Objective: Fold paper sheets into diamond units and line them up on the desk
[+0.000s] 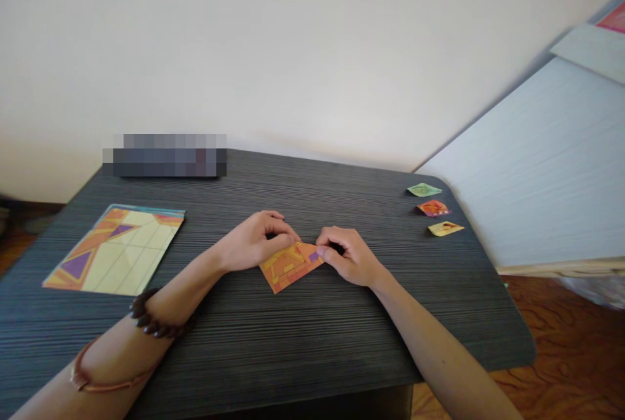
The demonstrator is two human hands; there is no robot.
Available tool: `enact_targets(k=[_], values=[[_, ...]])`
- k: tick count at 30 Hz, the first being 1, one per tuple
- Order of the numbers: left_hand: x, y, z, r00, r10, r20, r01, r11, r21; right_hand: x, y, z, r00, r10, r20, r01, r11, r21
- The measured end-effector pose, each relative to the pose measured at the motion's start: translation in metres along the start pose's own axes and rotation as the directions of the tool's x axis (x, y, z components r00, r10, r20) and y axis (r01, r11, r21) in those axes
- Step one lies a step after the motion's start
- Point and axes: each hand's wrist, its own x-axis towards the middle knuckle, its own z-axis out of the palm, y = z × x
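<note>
A folded sheet of orange patterned paper (288, 270) with a purple patch lies at the middle of the dark table, between both hands. My left hand (258, 238) rests over its upper left part, thumb and fingers closed on the edge. At the paper's right corner, my right hand (349, 254) pinches it between thumb and curled fingers. Part of the paper is hidden under the left fingers. A beaded bracelet (153, 316) and a thin brown band (107, 384) are on my left arm.
On the dark table (293, 348), a stack of patterned paper (127, 247) lies at left. Small folded papers in green (424, 190), red-orange (433, 208) and yellow (445, 229) line the right side. A blurred dark object (166, 158) sits at the back left. A pale panel (551, 166) stands right.
</note>
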Motion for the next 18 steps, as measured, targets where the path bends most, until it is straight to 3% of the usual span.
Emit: enact_targets(k=[5,18], values=[[0.0011,0.0005,0.0085,0.998,-0.017,-0.061,0.022,0.996,0.09,0.0022,-0.0049,0.0041,1.0,0.009,0.018,-0.007,0.996,-0.092],[0.001,-0.0065,0.0002,1.0,0.01,-0.002,-0.009,0.992,0.127,-0.001,0.0023,-0.0035,0.998,0.004,0.06,-0.002,0.999,-0.034]])
